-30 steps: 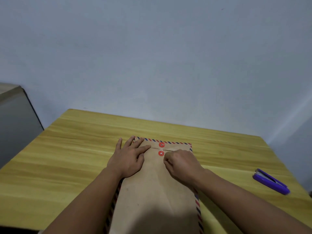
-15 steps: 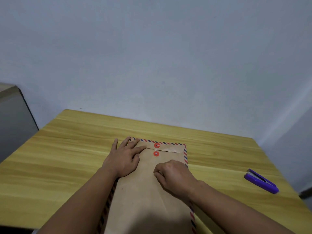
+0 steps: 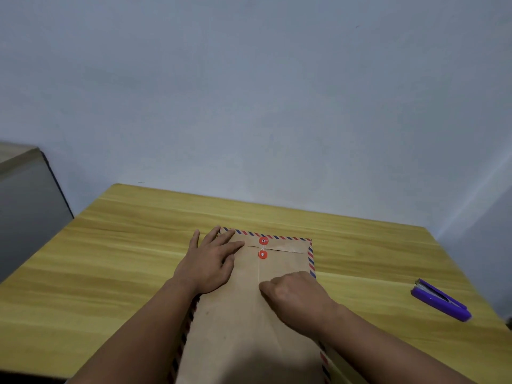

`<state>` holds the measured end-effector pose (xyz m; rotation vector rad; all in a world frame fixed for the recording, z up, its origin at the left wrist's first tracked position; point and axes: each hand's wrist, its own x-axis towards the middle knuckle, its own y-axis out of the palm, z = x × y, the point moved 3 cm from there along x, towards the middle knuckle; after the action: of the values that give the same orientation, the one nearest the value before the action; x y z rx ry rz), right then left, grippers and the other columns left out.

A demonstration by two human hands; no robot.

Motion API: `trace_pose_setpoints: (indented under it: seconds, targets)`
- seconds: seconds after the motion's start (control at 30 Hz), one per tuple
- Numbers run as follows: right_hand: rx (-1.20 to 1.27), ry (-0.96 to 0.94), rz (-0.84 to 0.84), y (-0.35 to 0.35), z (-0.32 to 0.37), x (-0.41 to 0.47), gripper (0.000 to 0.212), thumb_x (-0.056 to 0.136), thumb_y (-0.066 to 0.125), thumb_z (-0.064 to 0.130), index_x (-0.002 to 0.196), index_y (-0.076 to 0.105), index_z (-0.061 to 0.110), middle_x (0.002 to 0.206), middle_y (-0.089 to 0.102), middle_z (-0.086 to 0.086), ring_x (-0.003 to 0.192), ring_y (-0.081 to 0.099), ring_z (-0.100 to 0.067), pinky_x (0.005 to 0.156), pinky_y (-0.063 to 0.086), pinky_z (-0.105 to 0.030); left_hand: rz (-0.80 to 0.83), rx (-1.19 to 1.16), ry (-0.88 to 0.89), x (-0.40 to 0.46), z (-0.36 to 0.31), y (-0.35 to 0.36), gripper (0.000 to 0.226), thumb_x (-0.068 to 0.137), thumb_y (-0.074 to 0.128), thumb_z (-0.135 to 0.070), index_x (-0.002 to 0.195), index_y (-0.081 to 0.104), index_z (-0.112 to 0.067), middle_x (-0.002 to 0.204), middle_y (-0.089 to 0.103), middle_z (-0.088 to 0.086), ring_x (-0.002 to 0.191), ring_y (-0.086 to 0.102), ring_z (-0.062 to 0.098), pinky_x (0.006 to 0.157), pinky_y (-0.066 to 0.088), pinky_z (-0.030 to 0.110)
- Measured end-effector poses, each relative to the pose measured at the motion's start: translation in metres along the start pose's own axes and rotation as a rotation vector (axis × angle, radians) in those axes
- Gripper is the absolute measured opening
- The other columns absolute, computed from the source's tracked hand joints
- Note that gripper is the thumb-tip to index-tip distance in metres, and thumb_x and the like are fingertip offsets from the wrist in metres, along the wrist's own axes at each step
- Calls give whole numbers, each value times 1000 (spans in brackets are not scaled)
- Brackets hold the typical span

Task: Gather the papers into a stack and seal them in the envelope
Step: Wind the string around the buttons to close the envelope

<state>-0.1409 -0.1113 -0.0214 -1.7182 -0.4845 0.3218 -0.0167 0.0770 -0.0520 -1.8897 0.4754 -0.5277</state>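
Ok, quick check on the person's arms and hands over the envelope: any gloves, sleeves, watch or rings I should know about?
None that I can see. The left hand and right hand are bare, without gloves, and no ring or watch shows. Both forearms are uncovered right down to the bottom edge of the head view, so no sleeve is in sight.

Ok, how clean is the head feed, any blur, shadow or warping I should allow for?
Head view: even, soft light with no glare; a dark shadow covers the envelope at the bottom edge; the stapler at far right is smeared; the table edges splay from wide-angle distortion; the red discs and thin string read clearly.
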Motion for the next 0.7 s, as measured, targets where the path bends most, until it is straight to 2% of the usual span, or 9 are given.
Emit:
trace_pose_setpoints:
  seconds: [0.17, 0.27, 0.33, 0.47, 0.57, 0.63, 0.7]
  targets:
    - [-116, 68, 21, -2, -35, -10, 22, 75, 83, 17, 69, 62, 21, 53, 52, 5, 41, 51, -19, 41, 25, -27, -1, -24, -12, 1, 1, 1, 51, 100, 33, -41, 150, 39, -47, 167, 20, -20, 157, -1, 9, 124, -11, 54]
    - [-77, 128, 65, -2, -52, -12, 9, 90, 69, 15, 82, 67, 19, 64, 61, 1, 54, 59, -23, 47, 37, -31, -3, -30, -14, 1, 1, 0, 52, 99, 31, -42, 150, 39, -48, 166, 20, -21, 157, -1, 8, 124, -10, 54]
    - [-33, 175, 75, -6, -61, -10, 15, 99, 55, 18, 92, 68, 21, 77, 67, 0, 70, 64, -26, 57, 44, -34, -7, -33, -12, 1, 1, 1, 52, 98, 31, -43, 150, 39, -48, 166, 20, -21, 156, 0, 8, 124, -10, 54]
    - [-30, 248, 117, -13, -66, -1, 24, 99, 47, 17, 96, 70, 21, 90, 71, -1, 82, 63, -27, 64, 39, -33, -10, -41, -16, 0, 1, 0, 51, 99, 33, -42, 149, 40, -48, 166, 21, -21, 157, 0, 8, 124, -11, 53]
    - [-100, 408, 162, -15, -74, 7, 24, 99, 48, 15, 102, 72, 15, 95, 60, -4, 82, 53, -26, 68, 41, -35, -11, -39, -16, 0, 0, -1, 51, 99, 33, -41, 149, 41, -48, 166, 22, -20, 157, 0, 9, 124, -10, 53]
    - [-130, 530, 157, -18, -78, 12, 20, 96, 54, 18, 106, 71, 16, 111, 51, -6, 97, 53, -27, 71, 39, -38, -11, -33, -16, 0, 0, -1, 51, 99, 33, -42, 149, 40, -48, 166, 22, -20, 157, 1, 9, 124, -9, 54]
    - [-113, 572, 98, -21, -76, 18, 21, 89, 60, 23, 108, 68, 20, 123, 46, -5, 108, 50, -29, 75, 40, -40, -9, -38, -17, 0, 0, -1, 51, 99, 33, -41, 149, 41, -48, 166, 22, -20, 157, 1, 10, 124, -9, 54]
